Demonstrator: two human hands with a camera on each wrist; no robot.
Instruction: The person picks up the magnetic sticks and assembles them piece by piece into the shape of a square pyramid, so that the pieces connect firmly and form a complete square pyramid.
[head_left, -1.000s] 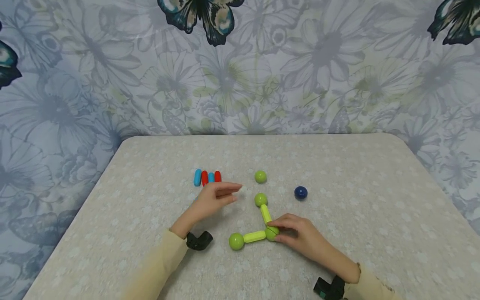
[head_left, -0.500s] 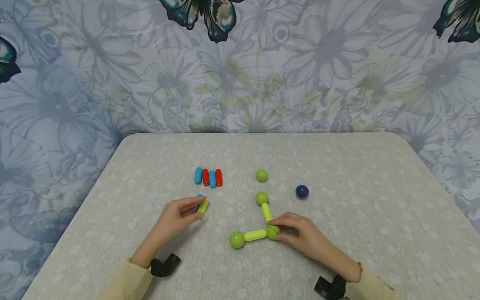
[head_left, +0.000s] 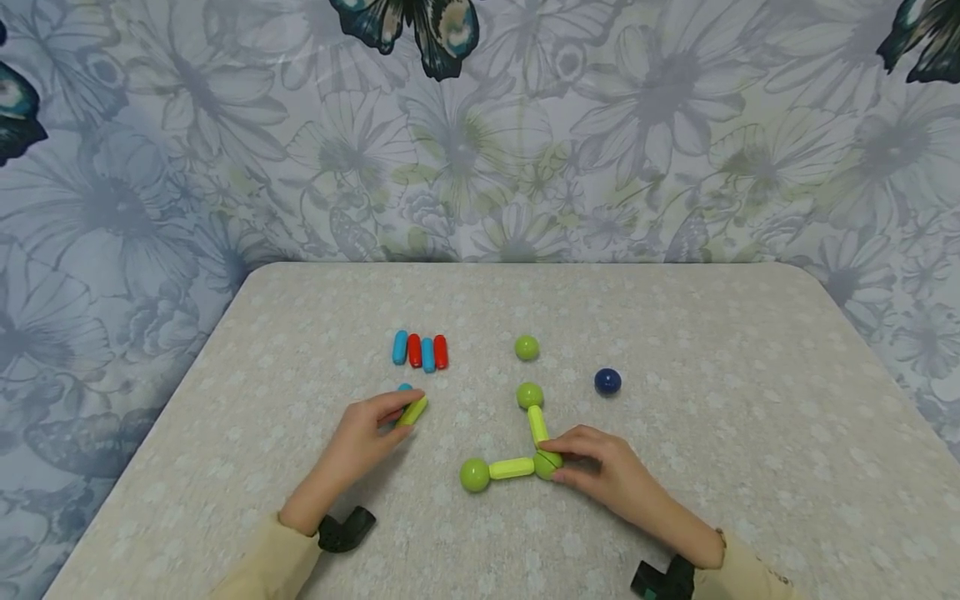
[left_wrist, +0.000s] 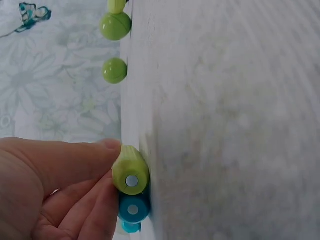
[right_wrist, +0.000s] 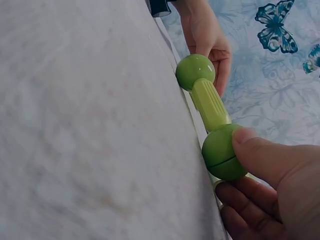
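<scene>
My left hand point(head_left: 366, 442) pinches a yellow-green magnetic rod point(head_left: 412, 411) between thumb and fingers, low over the table. In the left wrist view a blue rod point(left_wrist: 134, 209) lies right beside that rod point(left_wrist: 131, 172), against the fingers, and both show a metal dot at the end. My right hand point(head_left: 611, 471) holds the green corner ball point(head_left: 547, 464) of a V-shaped piece, thumb on one side. From that ball one yellow-green rod point(head_left: 512, 468) runs left to a green ball point(head_left: 474, 475); another rod point(head_left: 537, 423) runs away to a second green ball point(head_left: 529, 395).
Two blue rods and two red rods point(head_left: 415, 350) lie in a row behind the left hand. A loose green ball point(head_left: 527, 347) sits beyond the V-shaped piece, and a dark blue ball point(head_left: 607, 382) is to its right. The table point(head_left: 712, 333) ends at a floral-patterned wall.
My left hand has drawn back toward me from near the row of rods, and has since shifted slightly right with the yellow-green rod. My right hand stays on the corner ball.
</scene>
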